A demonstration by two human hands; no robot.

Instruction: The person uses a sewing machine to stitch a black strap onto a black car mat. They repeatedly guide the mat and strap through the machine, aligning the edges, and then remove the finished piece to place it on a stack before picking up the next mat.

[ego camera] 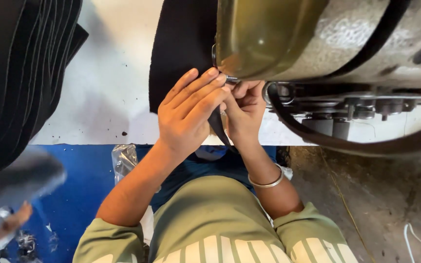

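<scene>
I see dark, flat cloth on the table. My left hand presses on it, fingers together; right hand pinches its edge. The machine hides the needle.

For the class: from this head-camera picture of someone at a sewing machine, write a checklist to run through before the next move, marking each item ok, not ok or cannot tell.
1. Both hands at the needle area: left hand and right hand are together there: ok.
2. Black fabric lying flat on the white table: ok.
3. Fingertips clear of the needle: hidden by the hands: cannot tell.
4. Drive belt clear of the arms: ok.
5. Bangle away from moving parts: ok.
6. Machine stopped: cannot tell.
</scene>
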